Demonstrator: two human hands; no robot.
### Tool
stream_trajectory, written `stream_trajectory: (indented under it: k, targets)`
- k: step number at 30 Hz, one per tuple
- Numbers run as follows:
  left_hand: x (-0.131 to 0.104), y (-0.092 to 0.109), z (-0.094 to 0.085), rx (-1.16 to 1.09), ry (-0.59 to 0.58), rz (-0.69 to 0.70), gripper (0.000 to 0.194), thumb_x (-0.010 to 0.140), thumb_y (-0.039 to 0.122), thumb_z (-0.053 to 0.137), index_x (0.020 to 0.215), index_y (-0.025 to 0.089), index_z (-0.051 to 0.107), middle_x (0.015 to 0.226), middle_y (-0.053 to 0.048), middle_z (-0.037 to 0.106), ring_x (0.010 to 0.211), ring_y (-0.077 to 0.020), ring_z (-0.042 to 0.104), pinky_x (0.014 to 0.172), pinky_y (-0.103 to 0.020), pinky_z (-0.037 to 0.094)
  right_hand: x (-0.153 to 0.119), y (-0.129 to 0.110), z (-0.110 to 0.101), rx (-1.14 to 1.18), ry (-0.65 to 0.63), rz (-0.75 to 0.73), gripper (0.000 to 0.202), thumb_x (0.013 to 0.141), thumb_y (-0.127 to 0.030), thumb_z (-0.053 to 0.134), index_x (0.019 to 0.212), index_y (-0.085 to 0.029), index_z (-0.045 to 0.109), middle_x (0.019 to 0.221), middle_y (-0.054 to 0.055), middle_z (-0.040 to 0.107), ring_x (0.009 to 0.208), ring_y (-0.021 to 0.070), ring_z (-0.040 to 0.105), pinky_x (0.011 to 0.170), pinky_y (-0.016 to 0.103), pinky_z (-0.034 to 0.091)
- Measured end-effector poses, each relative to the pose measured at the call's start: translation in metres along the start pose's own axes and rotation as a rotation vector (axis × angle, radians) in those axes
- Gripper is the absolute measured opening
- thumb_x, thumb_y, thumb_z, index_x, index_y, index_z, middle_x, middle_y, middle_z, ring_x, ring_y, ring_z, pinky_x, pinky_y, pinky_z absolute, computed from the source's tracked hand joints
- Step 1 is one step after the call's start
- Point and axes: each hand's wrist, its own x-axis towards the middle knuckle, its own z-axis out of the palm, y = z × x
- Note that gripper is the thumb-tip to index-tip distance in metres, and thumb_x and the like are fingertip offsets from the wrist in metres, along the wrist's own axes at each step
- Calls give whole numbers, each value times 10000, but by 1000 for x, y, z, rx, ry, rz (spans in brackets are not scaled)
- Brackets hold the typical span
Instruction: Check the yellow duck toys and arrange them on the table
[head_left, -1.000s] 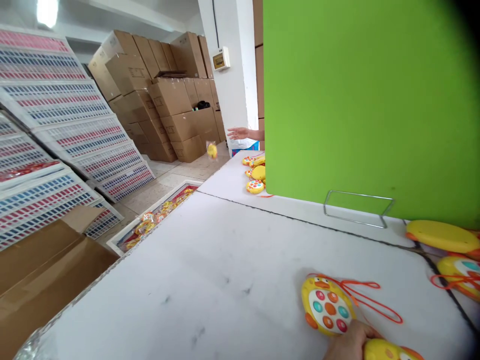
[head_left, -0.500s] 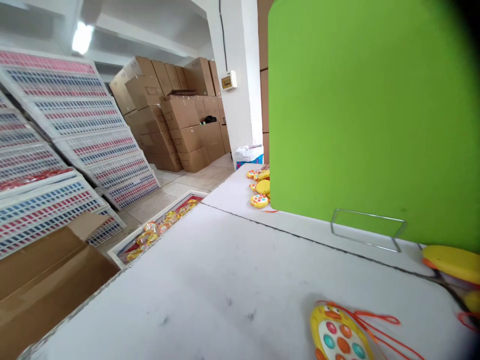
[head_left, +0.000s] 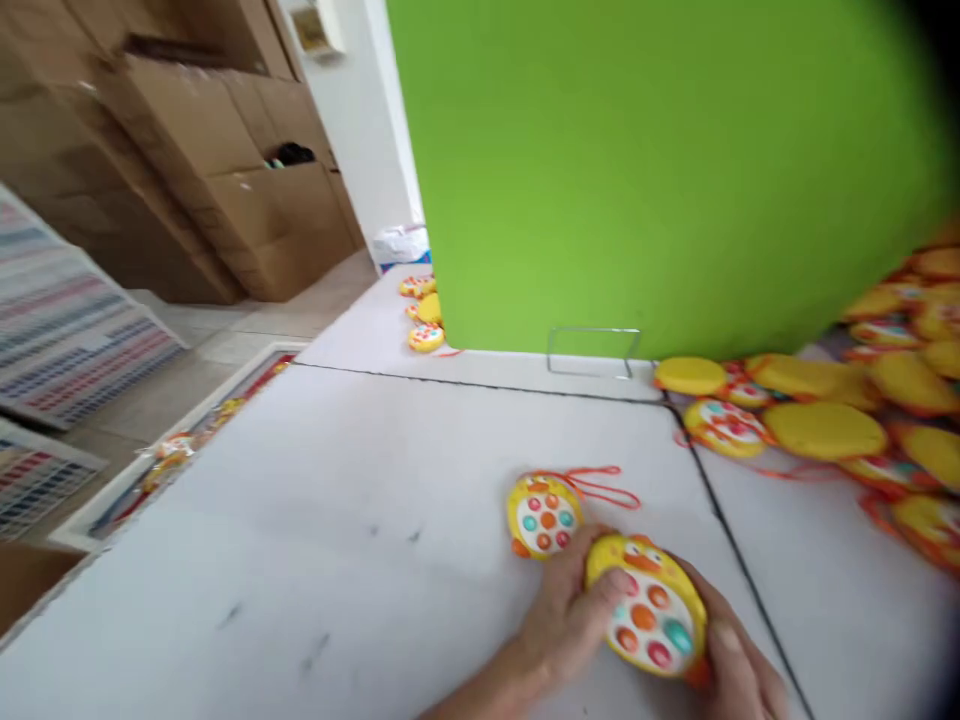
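Observation:
Between my two hands is a yellow duck-shaped toy, its face and coloured round buttons turned up toward me. My left hand grips its left side, with the thumb lying over the buttons. On the right edge, my right hand is wrapped round it, its fingers partly hidden behind the toy. A second duck toy with an orange-red cord loop lies face up on the white table, just beyond my left hand.
A pile of duck toys covers the table's right side. A large green panel stands at the back, a wire stand at its foot. Several more toys lie by its left edge. Cartons and plastic crates stand at left.
The view has swung right and down, bringing the toy pile into sight. Both my hands have come into view, holding a duck toy. The other toy still lies on the table.

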Motion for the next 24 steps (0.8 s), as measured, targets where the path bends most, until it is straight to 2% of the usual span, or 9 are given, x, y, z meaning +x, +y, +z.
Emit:
stream_trajectory:
  k: [2, 4, 8, 12, 14, 18, 24]
  targets:
    - [3, 5, 1, 29, -16, 24, 462, 887, 510, 494, 1214, 184, 503, 1140, -77, 618, 1039, -224, 587, 889, -340, 463, -2, -3, -3, 167, -31, 97, 520, 906, -534, 390, 1278, -210, 554, 1274, 80, 608, 1143, 288, 573, 925, 365, 504]
    - [5, 8, 1, 67, -26, 34, 431, 919, 488, 445, 1222, 187, 500, 1162, -72, 611, 1056, -218, 578, 902, -337, 456, -1, -7, -3, 258, -49, 151, 491, 903, -523, 429, 1255, -211, 570, 1290, 69, 598, 1165, 263, 558, 933, 316, 494]
    - [4, 11, 0, 118, -32, 41, 452, 930, 496, 405, 1247, 182, 484, 1195, -76, 598, 1099, -223, 558, 929, -342, 448, -2, -14, -2, 312, -57, 145, 476, 899, -511, 460, 1255, -217, 573, 1274, 61, 611, 1164, 248, 561, 905, 279, 514]
    - [4, 12, 0, 120, -25, 38, 481, 927, 514, 387, 1258, 175, 472, 1223, -90, 582, 1128, -236, 547, 951, -361, 444, -2, -18, -4, 287, -104, 152, 490, 846, -500, 576, 1266, -248, 549, 1276, 34, 612, 1145, 228, 580, 876, 223, 526]
    - [4, 11, 0, 88, -53, 43, 511, 895, 517, 464, 1272, 172, 453, 1253, -98, 565, 1150, -248, 536, 970, -372, 437, -1, -22, -4, 265, -90, 202, 504, 824, -496, 615, 1261, -255, 547, 1257, 30, 627, 1098, 229, 613, 824, 213, 551]
    - [6, 5, 2, 22, -100, 0, 744, 747, 407, 715, 1345, 174, 337, 1297, -119, 541, 1133, -260, 561, 950, -376, 471, 2, -29, -2, 292, -12, 238, 545, 801, -513, 634, 1263, -237, 545, 1232, 42, 643, 1064, 242, 634, 794, 228, 570]
    - [8, 3, 4, 42, -59, -37, 688, 785, 363, 680, 1350, 183, 332, 1299, -113, 551, 1132, -252, 573, 940, -371, 496, 1, -29, -2, 251, 8, 219, 500, 870, -532, 520, 1263, -224, 549, 1306, 41, 591, 1180, 247, 558, 889, 252, 530]
